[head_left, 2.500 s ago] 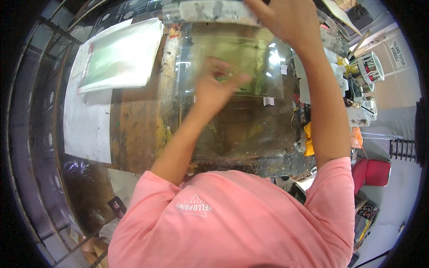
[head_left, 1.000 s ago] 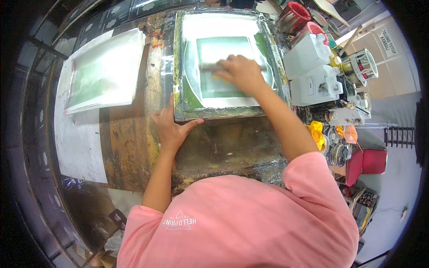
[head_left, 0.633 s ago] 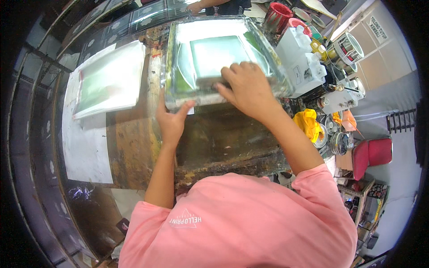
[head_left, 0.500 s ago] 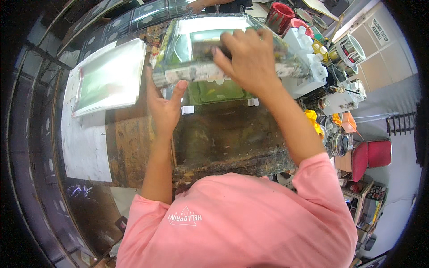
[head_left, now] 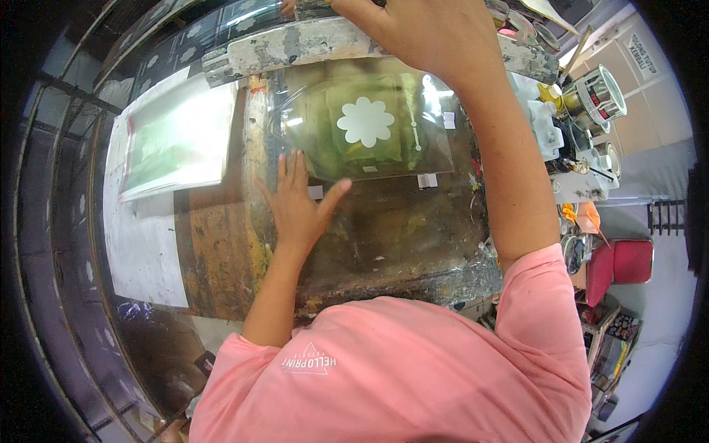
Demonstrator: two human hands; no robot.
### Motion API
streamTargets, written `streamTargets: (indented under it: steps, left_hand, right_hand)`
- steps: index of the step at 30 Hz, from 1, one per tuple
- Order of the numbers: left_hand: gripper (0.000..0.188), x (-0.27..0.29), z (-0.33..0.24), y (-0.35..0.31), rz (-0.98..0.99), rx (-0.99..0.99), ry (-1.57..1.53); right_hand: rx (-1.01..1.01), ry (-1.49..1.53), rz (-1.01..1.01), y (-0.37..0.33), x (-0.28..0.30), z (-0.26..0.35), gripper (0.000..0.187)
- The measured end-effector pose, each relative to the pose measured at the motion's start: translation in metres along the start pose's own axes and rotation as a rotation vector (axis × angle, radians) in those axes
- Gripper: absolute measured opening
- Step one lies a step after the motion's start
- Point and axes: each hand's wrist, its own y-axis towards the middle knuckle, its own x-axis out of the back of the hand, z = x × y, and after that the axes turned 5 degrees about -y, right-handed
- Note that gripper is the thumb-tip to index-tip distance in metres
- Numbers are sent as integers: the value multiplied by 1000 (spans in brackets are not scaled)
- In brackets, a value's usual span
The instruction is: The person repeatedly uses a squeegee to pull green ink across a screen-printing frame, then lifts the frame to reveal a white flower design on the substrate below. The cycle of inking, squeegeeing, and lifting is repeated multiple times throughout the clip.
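A clear sheet (head_left: 299, 133) lies on the worktable, with a white flower shape (head_left: 365, 122) over a green area (head_left: 399, 144). My left hand (head_left: 299, 207) is open, fingers spread, by the sheet's near left corner. The printing screen's paint-stained frame (head_left: 295, 46) is raised across the far side of the sheet. My right hand (head_left: 436, 33) is over that frame, its fingers partly cut off by the upper edge. Beside its thumb a brown bar (head_left: 316, 9), apparently a squeegee handle, shows in part.
A stack of glossy clear sheets (head_left: 177, 144) rests on white paper (head_left: 144, 251) at the left. Small white tabs (head_left: 427, 181) sit around the clear sheet. Paint cans (head_left: 594, 96) and white plastic jugs (head_left: 543, 125) crowd the right side. A red chair (head_left: 631, 262) stands beyond them.
The screen has swung up and away, uncovering the sheet with the white flower. My right hand has moved up with it. My left hand has left the frame and come down beside the sheet.
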Motion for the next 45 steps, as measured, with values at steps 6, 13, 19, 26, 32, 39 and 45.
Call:
streamTargets:
  steps: [6,13,19,26,32,39,45]
  left_hand:
    - [57,37,-6,84,-360,-119,-162]
    - [40,111,87,84,-472,-18,-130]
    - [44,160,203,84,-555,91,66]
    - [72,152,268,112,-424,425,259]
    - [67,106,212,56,-525,85,210]
    - [45,96,100,39,-441,-82,-215]
    - [45,39,-56,33,214,-572,-434]
  right_hand:
    - [0,21,14,13,6,-2,46]
    - [5,-11,5,3,6,2,44]
    - [16,-44,-41,3,2,2,45]
    - [17,-95,47,-5,-1,-2,48]
    - [24,-80,18,-5,-4,-1,48]
    - [-53,14,92,12,0,-8,52]
    - [-23,-58,-9,11,-5,-8,58]
